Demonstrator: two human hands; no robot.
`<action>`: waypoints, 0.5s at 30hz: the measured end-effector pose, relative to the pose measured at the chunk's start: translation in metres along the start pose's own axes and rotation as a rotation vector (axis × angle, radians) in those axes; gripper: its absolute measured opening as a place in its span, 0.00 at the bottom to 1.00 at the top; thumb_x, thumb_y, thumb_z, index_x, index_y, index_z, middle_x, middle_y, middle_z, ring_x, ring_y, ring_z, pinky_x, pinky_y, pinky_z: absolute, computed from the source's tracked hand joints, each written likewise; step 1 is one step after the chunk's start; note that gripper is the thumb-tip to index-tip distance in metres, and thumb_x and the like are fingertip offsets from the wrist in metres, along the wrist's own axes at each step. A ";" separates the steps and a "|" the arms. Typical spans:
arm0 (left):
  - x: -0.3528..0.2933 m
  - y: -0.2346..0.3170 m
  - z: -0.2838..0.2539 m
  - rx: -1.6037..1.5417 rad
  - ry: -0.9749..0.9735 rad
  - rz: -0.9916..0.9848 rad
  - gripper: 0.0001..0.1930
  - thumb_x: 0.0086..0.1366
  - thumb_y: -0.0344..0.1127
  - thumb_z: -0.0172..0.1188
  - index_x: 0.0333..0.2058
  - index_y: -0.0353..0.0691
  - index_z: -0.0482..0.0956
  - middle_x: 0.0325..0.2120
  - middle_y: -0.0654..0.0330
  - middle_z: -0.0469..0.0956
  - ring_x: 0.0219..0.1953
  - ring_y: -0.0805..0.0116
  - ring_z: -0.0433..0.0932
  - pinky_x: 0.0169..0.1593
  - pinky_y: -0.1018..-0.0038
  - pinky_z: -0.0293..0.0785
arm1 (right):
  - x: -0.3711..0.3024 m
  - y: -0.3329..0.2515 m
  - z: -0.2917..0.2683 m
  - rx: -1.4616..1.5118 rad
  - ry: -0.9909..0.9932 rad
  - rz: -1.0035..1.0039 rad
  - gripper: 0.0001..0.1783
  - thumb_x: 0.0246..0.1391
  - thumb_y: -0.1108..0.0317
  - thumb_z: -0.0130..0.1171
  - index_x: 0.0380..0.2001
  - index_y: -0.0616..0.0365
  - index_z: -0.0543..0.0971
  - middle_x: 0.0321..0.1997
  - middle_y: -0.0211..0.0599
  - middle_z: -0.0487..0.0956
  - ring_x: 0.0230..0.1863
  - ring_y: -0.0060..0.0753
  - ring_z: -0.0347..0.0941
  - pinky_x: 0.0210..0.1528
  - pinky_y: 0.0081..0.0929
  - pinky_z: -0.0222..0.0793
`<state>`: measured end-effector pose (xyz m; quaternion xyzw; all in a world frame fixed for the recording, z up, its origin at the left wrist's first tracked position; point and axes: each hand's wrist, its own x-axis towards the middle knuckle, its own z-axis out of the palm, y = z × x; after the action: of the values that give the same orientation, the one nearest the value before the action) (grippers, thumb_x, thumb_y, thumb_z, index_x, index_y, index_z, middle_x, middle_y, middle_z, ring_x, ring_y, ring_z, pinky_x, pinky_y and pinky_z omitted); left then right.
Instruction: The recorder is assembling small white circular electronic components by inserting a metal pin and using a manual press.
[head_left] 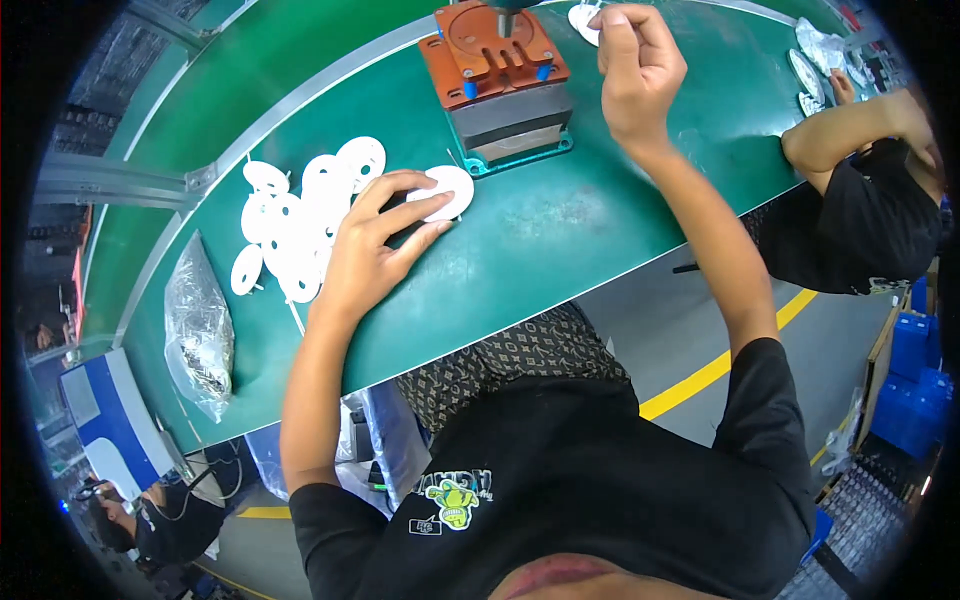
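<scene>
My left hand (375, 240) rests at the middle of the green table, its fingers closed round the edge of a white round disc (452, 190). Just beyond that disc stands a press fixture with an orange-brown top plate (505, 48), a grey block and a teal base. My right hand (642, 75) is raised to the right of the fixture, fingers curled in a pinch. Its fingertips overlap the edge of another white disc (583, 24) and appear to grip it. Left of my left hand lies a pile of white discs (300, 220), some with thin pins or leads sticking out.
A clear plastic bag (200, 330) of small metal parts lies at the table's left end. A metal frame rail (125, 183) borders the far left side. At right, a co-worker's arm (860, 125) rests near more white discs (805, 75). Blue crates (905, 385) stand beyond the floor line.
</scene>
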<state>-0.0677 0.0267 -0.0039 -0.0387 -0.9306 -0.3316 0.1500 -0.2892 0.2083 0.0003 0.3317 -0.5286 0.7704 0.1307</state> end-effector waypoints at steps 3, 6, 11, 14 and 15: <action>0.001 -0.005 0.000 -0.013 0.005 0.065 0.13 0.51 0.28 0.67 0.38 0.42 0.84 0.39 0.58 0.78 0.43 0.61 0.76 0.45 0.70 0.73 | -0.012 0.011 -0.013 -0.284 -0.090 -0.157 0.08 0.61 0.70 0.53 0.29 0.61 0.75 0.19 0.20 0.70 0.20 0.06 0.62 0.19 0.11 0.57; -0.003 -0.004 -0.012 -0.016 0.044 0.108 0.12 0.50 0.26 0.66 0.36 0.41 0.84 0.35 0.59 0.79 0.39 0.62 0.78 0.42 0.71 0.73 | -0.029 0.000 0.000 -0.382 -0.269 -0.385 0.03 0.53 0.71 0.59 0.27 0.57 0.76 0.18 0.25 0.74 0.17 0.14 0.70 0.19 0.16 0.65; -0.008 -0.003 -0.016 -0.030 0.255 -0.018 0.07 0.53 0.21 0.62 0.32 0.34 0.83 0.30 0.57 0.79 0.32 0.67 0.77 0.36 0.76 0.72 | -0.060 -0.019 0.019 -0.636 -0.787 -0.728 0.13 0.43 0.68 0.63 0.35 0.57 0.80 0.14 0.25 0.71 0.14 0.25 0.68 0.15 0.24 0.64; -0.011 -0.011 -0.008 -0.049 0.411 -0.110 0.04 0.56 0.21 0.60 0.32 0.31 0.80 0.31 0.54 0.79 0.35 0.64 0.77 0.41 0.73 0.72 | -0.083 -0.013 0.015 -0.985 -0.978 -0.661 0.21 0.46 0.61 0.61 0.42 0.62 0.80 0.14 0.28 0.73 0.15 0.24 0.71 0.15 0.26 0.65; -0.017 -0.019 -0.006 -0.038 0.441 -0.085 0.04 0.57 0.21 0.59 0.32 0.31 0.80 0.31 0.53 0.79 0.35 0.63 0.77 0.42 0.72 0.71 | -0.086 -0.011 0.016 -0.989 -0.999 -0.640 0.22 0.48 0.61 0.59 0.43 0.65 0.79 0.13 0.29 0.72 0.14 0.25 0.70 0.14 0.27 0.64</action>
<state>-0.0534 0.0083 -0.0160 0.0710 -0.8696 -0.3555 0.3351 -0.2124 0.2113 -0.0438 0.6798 -0.6858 0.1282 0.2260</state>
